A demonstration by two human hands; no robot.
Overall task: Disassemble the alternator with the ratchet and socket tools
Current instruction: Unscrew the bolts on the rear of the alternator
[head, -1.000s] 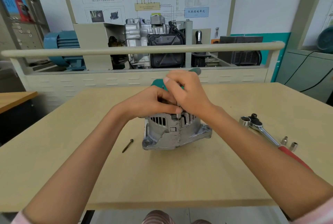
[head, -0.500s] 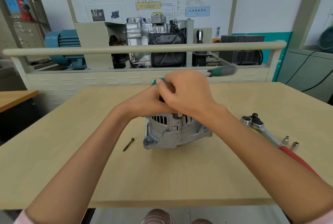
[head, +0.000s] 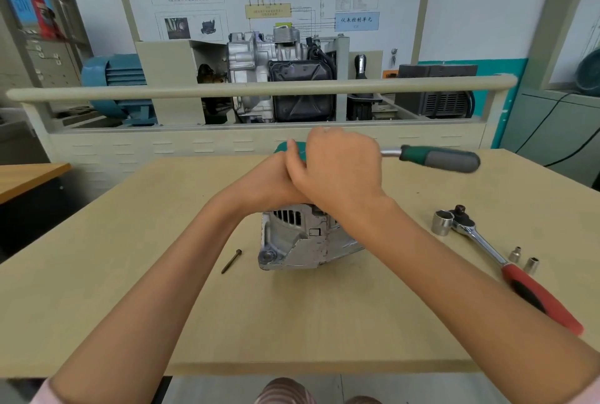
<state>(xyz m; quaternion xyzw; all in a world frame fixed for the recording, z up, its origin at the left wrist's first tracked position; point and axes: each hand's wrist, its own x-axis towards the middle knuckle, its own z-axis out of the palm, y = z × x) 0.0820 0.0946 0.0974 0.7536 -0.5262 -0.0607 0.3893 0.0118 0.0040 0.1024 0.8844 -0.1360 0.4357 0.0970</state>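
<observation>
Alternator [head: 302, 238] being steadied beneath both hands, green-handled ratchet [head: 438, 158] being grasped by right hand [head: 341, 170], left hand [head: 266, 183] grip obscured, cannot be determined.

The alternator [head: 298, 238] stands on the surface [head: 292, 316], near its middle. Both hands sit on top of it, touching each other: the left hand [head: 259, 183] to the left, the right hand [head: 341, 170] to the right. A ratchet handle [head: 438, 158] sticks out rightward from beyond the right hand, above the surface. A loose bolt [head: 231, 261] lies just left of the alternator. Well to the right lies a second ratchet [head: 506, 264] with a large socket [head: 442, 222] at its far end; two small sockets [head: 523, 259] stand just right of its shaft. Behind the surface stands a training bench [head: 259, 140].
</observation>
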